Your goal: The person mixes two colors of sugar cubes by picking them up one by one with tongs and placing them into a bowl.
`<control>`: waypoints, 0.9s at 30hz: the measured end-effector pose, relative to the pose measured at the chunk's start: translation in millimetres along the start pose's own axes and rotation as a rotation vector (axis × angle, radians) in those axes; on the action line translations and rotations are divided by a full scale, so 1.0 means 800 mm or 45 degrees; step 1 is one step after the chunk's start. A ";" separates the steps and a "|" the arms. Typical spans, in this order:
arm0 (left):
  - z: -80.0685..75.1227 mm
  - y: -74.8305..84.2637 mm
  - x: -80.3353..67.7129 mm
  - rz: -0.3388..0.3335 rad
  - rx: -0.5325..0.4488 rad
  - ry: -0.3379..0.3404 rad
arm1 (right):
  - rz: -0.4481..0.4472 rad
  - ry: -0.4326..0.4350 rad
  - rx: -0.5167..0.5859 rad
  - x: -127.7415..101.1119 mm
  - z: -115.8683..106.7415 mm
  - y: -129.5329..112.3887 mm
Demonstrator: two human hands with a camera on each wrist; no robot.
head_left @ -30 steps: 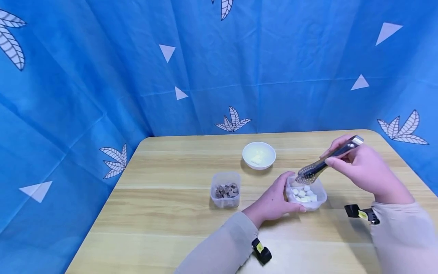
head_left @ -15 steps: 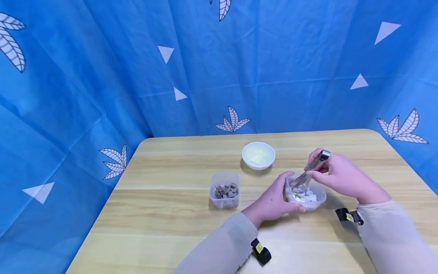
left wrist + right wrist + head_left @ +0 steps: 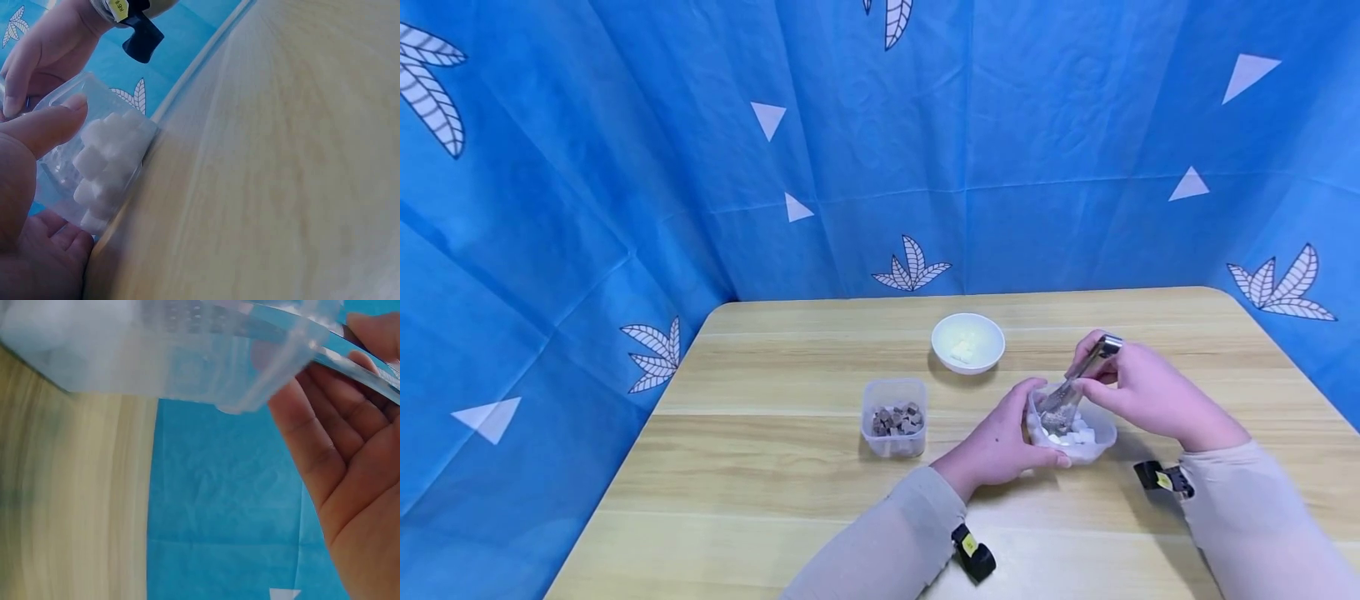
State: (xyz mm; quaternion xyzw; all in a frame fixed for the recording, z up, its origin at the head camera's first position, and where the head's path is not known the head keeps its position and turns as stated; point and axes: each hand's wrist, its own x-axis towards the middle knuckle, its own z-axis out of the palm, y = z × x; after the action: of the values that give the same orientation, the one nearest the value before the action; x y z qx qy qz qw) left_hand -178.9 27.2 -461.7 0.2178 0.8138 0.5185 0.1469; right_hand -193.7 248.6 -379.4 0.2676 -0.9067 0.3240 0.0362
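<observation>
A clear plastic tub [image 3: 1086,446] of white cubes [image 3: 1078,435] stands on the wooden table [image 3: 760,467]. My left hand [image 3: 1000,442] grips its left side, thumb on the near wall; the left wrist view shows the tub [image 3: 69,169] and white cubes [image 3: 103,156] between thumb and fingers. My right hand [image 3: 1138,392] holds metal tongs [image 3: 1075,385] with their tips down among the cubes. In the right wrist view the tub [image 3: 181,356] and the tongs [image 3: 356,359] sit close and blurred, with the palm [image 3: 350,487] beside them.
A second clear tub [image 3: 893,415] with brown cubes stands to the left. A white bowl [image 3: 967,342] holding a few white pieces sits behind. Blue patterned cloth [image 3: 850,142] walls in the table at the back and sides.
My right hand has come down and leftward, lowering the tongs from above the tub until their tips are inside it. The left hand has stayed on the tub.
</observation>
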 end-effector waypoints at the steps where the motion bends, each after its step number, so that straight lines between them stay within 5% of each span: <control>1: 0.000 0.000 0.000 0.002 0.002 0.000 | 0.010 0.013 0.008 -0.001 -0.001 -0.001; 27: 0.000 0.001 0.000 -0.001 0.025 0.010 | 0.013 0.176 0.147 -0.013 -0.028 -0.002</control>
State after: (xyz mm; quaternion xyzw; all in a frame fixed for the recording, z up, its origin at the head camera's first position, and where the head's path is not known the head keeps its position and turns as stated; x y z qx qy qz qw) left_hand -178.8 27.9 -461.0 0.2170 0.8195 0.5111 0.1418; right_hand -186.2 265.9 -363.6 0.2418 -0.8831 0.3937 0.0816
